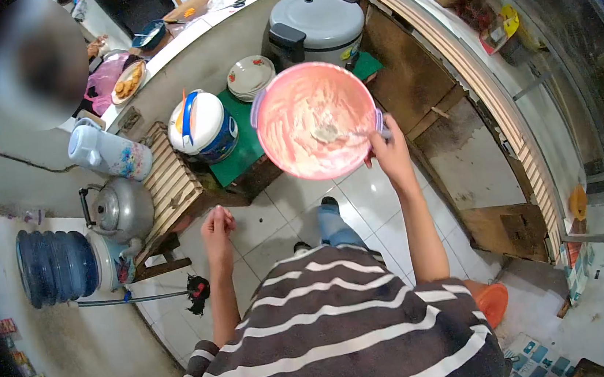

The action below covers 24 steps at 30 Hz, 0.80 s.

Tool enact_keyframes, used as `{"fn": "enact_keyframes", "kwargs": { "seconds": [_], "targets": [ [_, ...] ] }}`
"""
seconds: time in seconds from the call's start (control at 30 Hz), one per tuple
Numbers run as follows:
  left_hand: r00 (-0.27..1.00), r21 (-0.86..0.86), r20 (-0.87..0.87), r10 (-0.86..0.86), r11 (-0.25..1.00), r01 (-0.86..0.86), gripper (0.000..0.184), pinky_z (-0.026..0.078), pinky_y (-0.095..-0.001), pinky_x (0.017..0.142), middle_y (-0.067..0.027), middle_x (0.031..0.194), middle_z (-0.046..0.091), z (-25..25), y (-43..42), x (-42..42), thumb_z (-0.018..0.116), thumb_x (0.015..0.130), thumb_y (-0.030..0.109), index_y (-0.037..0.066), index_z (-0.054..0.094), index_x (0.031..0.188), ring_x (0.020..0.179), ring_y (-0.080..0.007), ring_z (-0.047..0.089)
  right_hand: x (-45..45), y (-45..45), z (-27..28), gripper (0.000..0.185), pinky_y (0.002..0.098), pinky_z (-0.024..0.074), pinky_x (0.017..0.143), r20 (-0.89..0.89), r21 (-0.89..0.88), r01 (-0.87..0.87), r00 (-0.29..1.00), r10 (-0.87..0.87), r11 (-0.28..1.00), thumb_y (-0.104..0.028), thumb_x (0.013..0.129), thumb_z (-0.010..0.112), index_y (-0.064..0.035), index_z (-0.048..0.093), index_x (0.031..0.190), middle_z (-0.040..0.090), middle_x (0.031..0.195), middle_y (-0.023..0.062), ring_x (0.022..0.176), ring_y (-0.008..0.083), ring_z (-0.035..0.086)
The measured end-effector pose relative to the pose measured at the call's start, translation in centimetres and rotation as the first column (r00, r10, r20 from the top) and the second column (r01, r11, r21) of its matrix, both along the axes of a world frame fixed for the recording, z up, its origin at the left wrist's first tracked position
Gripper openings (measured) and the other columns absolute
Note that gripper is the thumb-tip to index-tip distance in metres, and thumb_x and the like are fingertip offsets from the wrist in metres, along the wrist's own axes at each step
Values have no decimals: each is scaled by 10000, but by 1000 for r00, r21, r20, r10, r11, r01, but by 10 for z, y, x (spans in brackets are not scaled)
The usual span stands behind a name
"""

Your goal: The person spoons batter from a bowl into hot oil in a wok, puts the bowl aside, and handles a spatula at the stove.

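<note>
A pink bowl (290, 142) with creamy pinkish-white residue smeared over its inside hangs in the air, tilted so that its inside faces the camera. My right hand (388, 146) grips its right edge by a purple handle, together with what looks like the handle of a spoon (327, 133) lying in the bowl. Lower and to the left, my left hand (218, 222) hangs over the floor, its fingers curled together; nothing shows in it. Behind the bowl stand a stack of flowered plates (251, 74) and a large grey rice cooker (317, 21).
On the left are a white-and-blue cooler jug (197, 123), a flowered thermos (110, 148), a metal kettle (124, 207) and a blue water bottle (56, 264). A person stands beyond the counter near a plate of food (128, 83). A glass cabinet lines the right side.
</note>
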<state>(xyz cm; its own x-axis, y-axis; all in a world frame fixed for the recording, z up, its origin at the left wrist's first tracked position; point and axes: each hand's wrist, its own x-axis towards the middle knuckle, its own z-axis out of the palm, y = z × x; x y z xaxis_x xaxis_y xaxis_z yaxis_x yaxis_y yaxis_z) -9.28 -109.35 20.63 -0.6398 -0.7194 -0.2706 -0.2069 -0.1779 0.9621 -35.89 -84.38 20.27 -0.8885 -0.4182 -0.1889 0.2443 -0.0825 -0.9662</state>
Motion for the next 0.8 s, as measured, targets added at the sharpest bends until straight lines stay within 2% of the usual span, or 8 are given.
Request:
{"fn": "enact_keyframes", "kwargs": {
  "seconds": [0.07, 0.23, 0.3, 0.4, 0.57, 0.67, 0.7, 0.8],
  "targets": [
    [1000, -26, -21, 6, 1000, -6, 276, 361, -242, 564, 2, 719, 493, 8, -5, -24, 478, 962, 284, 81, 493, 775, 616, -89, 451, -38, -16, -10, 178, 254, 390, 380, -34, -51, -21, 999, 19, 998, -68, 868, 513, 9, 439, 1011, 599, 681, 100, 441, 114, 516],
    [999, -67, -42, 33, 997, -36, 194, 327, -211, 542, 9, 721, 469, 10, -23, -68, 488, 958, 248, 81, 496, 860, 622, -73, 439, -103, -47, -15, 163, 264, 403, 390, -78, -56, -28, 997, 23, 998, -62, 853, 509, 10, 450, 987, 570, 637, 81, 438, 117, 518],
    [1000, -77, -25, 9, 997, -11, 175, 323, -207, 536, 11, 723, 463, 17, -21, -94, 487, 957, 238, 81, 492, 879, 610, -72, 429, -118, -52, -11, 181, 267, 409, 395, -41, -99, -25, 999, 21, 995, -71, 848, 519, 12, 455, 995, 572, 655, 79, 451, 118, 526],
    [999, -58, 7, -54, 997, 54, 164, 330, -203, 532, 9, 731, 455, 11, -34, -117, 486, 956, 235, 77, 493, 917, 590, -69, 415, -130, -52, -15, 184, 266, 415, 406, -27, -74, -4, 1000, 2, 997, -77, 855, 512, 13, 456, 1006, 574, 663, 78, 456, 118, 526],
    [978, 8, 38, -207, 978, 206, 198, 390, -213, 553, -22, 798, 514, 5, -67, -137, 492, 958, 255, 57, 503, 951, 630, -87, 500, -102, -37, -4, 191, 262, 415, 415, 30, 3, -28, 999, 28, 1000, -77, 862, 506, 10, 457, 1024, 579, 693, 83, 459, 118, 521],
    [968, 83, 127, -218, 974, 209, 283, 437, -229, 586, -54, 896, 535, 23, -67, -163, 480, 959, 302, 38, 495, 1061, 706, -116, 567, -79, -31, 7, 208, 261, 408, 412, 69, 30, -37, 997, 34, 999, -72, 858, 508, 11, 461, 1043, 582, 713, 88, 456, 117, 517],
    [950, 85, 118, -288, 957, 279, 364, 468, -250, 622, -81, 1001, 543, 29, -70, -167, 459, 960, 346, 36, 468, 1150, 771, -147, 603, -69, -31, 11, 215, 262, 406, 410, 81, 36, -37, 996, 34, 999, -70, 856, 508, 11, 464, 1050, 583, 719, 89, 455, 117, 516],
    [885, 209, 92, -456, 878, 430, 367, 471, -260, 643, -77, 1046, 560, 46, -80, -182, 448, 963, 356, 44, 476, 1155, 789, -159, 608, -36, -35, 21, 214, 244, 404, 416, 93, 102, -115, 990, 105, 988, -68, 876, 492, -1, 448, 1074, 558, 712, 71, 502, 109, 515]
  ]
}}
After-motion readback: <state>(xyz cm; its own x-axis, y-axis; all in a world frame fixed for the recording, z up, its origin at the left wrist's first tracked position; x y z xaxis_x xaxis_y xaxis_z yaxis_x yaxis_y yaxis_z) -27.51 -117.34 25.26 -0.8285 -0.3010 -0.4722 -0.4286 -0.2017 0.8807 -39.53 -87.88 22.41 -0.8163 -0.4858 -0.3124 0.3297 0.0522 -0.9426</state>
